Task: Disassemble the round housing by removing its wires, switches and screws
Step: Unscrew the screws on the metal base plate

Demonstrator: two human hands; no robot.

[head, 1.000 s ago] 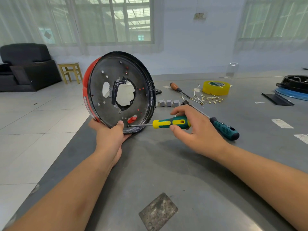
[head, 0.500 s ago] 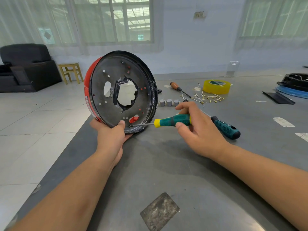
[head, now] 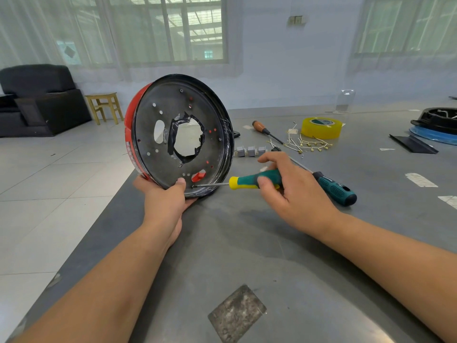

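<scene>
Round housing (head: 181, 134) gripped by left hand (head: 164, 201); right hand (head: 294, 191) fingers pinch screwdriver (head: 249, 182); screw hidden.

Bright daylight from curtained windows (head: 173, 28); soft shadows on table (head: 247, 243); wide-angle bending at edges; slight blur on right hand (head: 294, 191).

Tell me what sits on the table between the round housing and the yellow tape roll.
Head view: three small grey switches in a row beside the round housing, then loose brass-tipped wires and an orange-handled screwdriver before the yellow tape roll.
</scene>
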